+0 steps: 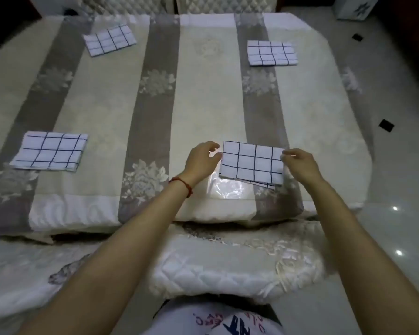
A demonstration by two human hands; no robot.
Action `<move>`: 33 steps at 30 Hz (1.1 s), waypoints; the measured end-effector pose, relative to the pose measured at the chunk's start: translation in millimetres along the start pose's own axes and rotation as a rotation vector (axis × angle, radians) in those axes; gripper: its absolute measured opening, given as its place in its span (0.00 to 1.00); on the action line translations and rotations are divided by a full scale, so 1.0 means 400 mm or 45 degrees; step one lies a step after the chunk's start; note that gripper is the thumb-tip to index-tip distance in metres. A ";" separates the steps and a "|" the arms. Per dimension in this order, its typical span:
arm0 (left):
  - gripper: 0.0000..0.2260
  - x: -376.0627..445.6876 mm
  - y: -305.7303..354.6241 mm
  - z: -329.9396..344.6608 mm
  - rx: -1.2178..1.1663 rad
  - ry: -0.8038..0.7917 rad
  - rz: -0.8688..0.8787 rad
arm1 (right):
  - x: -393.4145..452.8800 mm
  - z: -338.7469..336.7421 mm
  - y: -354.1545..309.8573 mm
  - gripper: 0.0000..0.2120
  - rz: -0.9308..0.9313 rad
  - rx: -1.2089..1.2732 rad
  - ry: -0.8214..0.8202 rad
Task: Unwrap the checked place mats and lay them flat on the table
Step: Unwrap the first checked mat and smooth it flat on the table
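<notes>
Head view: both hands are at a folded white cloth place mat with dark blue checks (252,163), near the front edge of a bed covered in a cream and grey striped floral quilt (203,105). The left hand (201,163) has its fingers (215,147) curled loosely apart beside the mat's left edge, holding nothing. The right hand (300,165) pinches the mat's right edge. Crinkled clear plastic wrapping (225,189) lies just under the mat. Three more checked mats lie flat on the quilt: near left (50,151), far left (109,39), far right (271,53)
</notes>
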State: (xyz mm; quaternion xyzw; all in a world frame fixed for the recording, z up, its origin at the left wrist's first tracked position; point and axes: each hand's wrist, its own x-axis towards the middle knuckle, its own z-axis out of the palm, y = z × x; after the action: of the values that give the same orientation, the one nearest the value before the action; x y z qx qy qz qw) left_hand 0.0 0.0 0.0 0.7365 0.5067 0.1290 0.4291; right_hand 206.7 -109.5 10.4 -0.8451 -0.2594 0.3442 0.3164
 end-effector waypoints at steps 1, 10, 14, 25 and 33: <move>0.16 0.027 0.000 0.007 0.017 -0.022 0.001 | 0.012 0.009 -0.003 0.16 0.034 -0.043 0.034; 0.17 0.177 -0.013 0.097 0.365 -0.174 0.065 | 0.053 0.085 0.040 0.20 0.077 -0.214 0.150; 0.11 0.191 -0.020 0.105 0.489 -0.134 0.090 | 0.051 0.090 0.048 0.19 0.035 -0.199 0.165; 0.04 0.140 -0.020 0.038 -0.191 -0.117 0.010 | 0.032 0.095 0.037 0.11 -0.031 -0.033 0.193; 0.07 0.057 0.069 -0.005 -0.875 0.273 -0.284 | -0.067 0.112 -0.055 0.09 -0.324 0.118 0.147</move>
State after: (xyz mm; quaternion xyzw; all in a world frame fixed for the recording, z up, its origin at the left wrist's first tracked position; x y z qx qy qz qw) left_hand 26.6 17.3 16.7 0.4722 0.5529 0.3202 0.6073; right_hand 151.4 -96.5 12.0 -0.8083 -0.3296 0.2637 0.4105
